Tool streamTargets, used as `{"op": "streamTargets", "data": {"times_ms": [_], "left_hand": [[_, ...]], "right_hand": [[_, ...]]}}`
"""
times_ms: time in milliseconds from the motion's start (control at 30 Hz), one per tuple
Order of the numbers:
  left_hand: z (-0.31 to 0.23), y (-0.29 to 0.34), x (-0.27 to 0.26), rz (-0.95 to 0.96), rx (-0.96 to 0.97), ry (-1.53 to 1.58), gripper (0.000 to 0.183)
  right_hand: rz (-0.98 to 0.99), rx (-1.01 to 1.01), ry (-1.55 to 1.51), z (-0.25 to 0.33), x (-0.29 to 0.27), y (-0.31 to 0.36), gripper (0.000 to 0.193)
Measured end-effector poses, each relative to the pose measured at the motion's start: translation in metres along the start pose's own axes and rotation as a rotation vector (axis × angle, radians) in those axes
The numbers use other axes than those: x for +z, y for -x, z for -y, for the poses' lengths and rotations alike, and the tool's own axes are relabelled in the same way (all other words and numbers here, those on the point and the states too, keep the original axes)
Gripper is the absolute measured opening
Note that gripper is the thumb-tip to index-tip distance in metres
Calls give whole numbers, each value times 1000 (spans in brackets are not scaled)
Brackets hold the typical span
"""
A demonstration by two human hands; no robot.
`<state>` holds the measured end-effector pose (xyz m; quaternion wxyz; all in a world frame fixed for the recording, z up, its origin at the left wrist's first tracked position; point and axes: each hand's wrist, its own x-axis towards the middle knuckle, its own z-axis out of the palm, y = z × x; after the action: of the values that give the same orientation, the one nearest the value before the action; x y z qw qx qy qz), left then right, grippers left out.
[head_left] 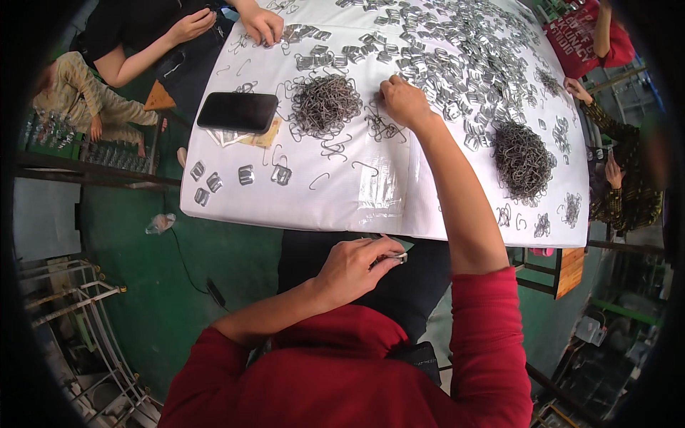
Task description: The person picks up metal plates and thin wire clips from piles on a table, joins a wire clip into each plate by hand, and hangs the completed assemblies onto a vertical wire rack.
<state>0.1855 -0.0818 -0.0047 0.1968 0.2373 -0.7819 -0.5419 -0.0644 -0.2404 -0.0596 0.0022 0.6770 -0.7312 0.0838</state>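
The black smartphone (237, 113) lies on the white-covered table (300, 207), with yellow and pale paper notes (265, 135) partly beneath it. To the right of the phone and nearer the wearer, past the table's near edge, the left hand (357, 267) is over the lap, thumb and fingers clamped on a small silvery metal piece (401, 258), mostly hidden by the grip. The right hand (405, 102) reaches well to the right of the phone, fingers bent and close together, tips down at the tabletop — whether they pinch anything, I cannot tell. Just below it, also right of the phone, is a loose cluster of bent wire hooks (383, 127).

A tangled mound of wire hooks (325, 105) sits just right of the phone; a second mound (523, 162) lies much farther right. Flat slotted metal buckles (464, 68) spread thickly beyond and right of the phone, while a few single buckles (246, 175) lie on its near side. Beyond the phone, slightly right, a co-worker's hand (262, 27) touches the table — fingers bent downward.
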Motion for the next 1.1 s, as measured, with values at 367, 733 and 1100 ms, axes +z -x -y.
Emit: {"op": "streamTargets", "data": {"times_ms": [367,733,1100], "left_hand": [[2,-2,11,38,0,55,17],[-7,2,23,10,19,75,19],[-15,4,27,56,17,68,24]], "right_hand": [[-49,562,-1363,19,-62,174,10],[-111,754,-1585,85,-97,283,9],[-361,636,-1311,101,-68,299,9]]}}
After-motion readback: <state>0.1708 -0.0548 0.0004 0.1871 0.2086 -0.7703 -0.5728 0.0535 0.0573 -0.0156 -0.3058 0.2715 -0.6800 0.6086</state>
